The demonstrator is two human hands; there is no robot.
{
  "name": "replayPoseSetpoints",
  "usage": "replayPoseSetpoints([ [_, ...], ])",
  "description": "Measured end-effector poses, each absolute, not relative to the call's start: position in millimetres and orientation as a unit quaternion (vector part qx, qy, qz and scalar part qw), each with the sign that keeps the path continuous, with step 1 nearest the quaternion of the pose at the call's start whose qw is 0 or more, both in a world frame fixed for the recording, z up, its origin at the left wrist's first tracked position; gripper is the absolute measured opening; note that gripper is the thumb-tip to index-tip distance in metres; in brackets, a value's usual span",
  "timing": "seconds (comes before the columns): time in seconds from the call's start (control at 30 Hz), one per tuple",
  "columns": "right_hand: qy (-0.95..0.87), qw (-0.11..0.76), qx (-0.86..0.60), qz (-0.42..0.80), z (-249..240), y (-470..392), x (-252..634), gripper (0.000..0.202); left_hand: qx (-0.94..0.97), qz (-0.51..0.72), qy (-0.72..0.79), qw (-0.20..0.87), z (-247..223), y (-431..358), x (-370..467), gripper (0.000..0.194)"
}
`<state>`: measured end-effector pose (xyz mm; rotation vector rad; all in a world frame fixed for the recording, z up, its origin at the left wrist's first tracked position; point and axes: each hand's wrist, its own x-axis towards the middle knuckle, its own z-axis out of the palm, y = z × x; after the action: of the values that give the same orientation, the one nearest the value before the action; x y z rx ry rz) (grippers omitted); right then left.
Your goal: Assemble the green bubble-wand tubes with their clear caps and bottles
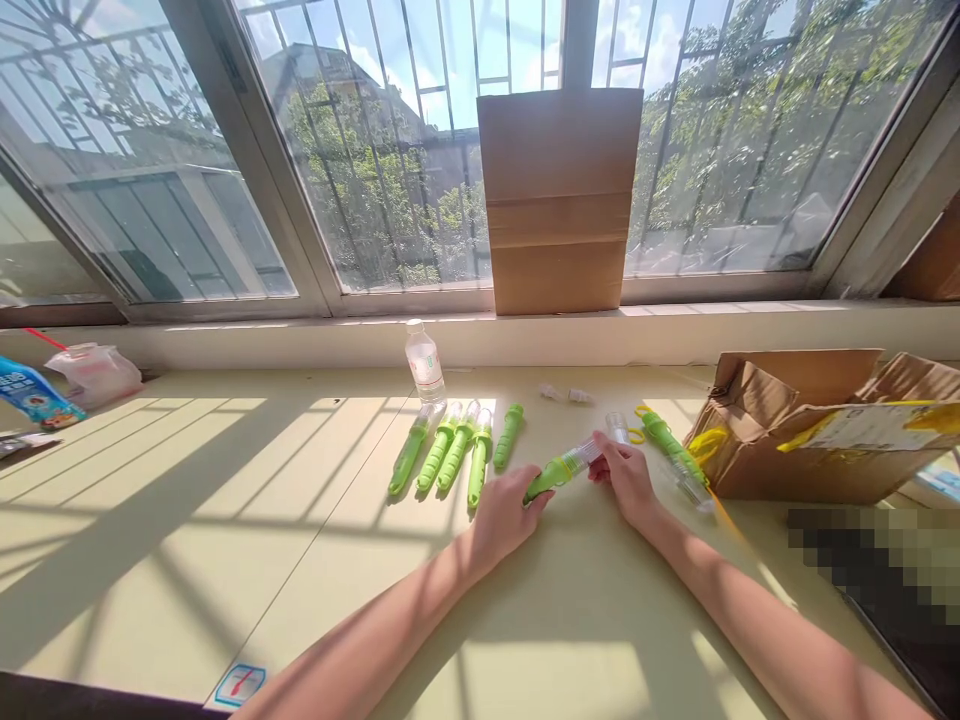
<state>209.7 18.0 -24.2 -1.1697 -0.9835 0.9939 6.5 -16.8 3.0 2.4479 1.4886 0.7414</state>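
Note:
A green tube with a clear upper part (561,470) is held between both hands, tilted up to the right. My left hand (513,505) is closed round its green lower end. The fingers of my right hand (621,472) pinch the clear end. Several green tubes with clear tops (455,452) lie side by side left of the hands, and a green piece with no clear part visible (509,436) lies beside them. Just behind my right hand is a clear cylinder (617,427). Further right lies another green tube (672,447) with a yellow ring and a clear part.
A water bottle (425,365) stands behind the tubes. Small clear pieces (566,394) lie near the sill. An open cardboard box (817,440) is at the right, above a dark object. At the far left are a blue packet (36,393) and a plastic bag (94,375).

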Motion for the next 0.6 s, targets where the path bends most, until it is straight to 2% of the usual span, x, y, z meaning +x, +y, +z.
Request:
replayPoseSetpoints([
  [0.13, -0.44, 0.592, -0.532, 0.416, -23, 18, 210, 0.048, 0.848, 0.22, 0.483, 0.021, 4, -15, 4, 0.017],
  [0.23, -0.451, 0.587, -0.543, 0.397, -22, 16, 208, 0.05, 0.856, 0.21, 0.472, 0.018, 5, -15, 3, 0.018],
  [0.6, -0.503, 0.621, -0.463, 0.382, -17, 3, 202, 0.032, 0.835, 0.219, 0.467, 0.193, 17, -14, 5, 0.038],
])
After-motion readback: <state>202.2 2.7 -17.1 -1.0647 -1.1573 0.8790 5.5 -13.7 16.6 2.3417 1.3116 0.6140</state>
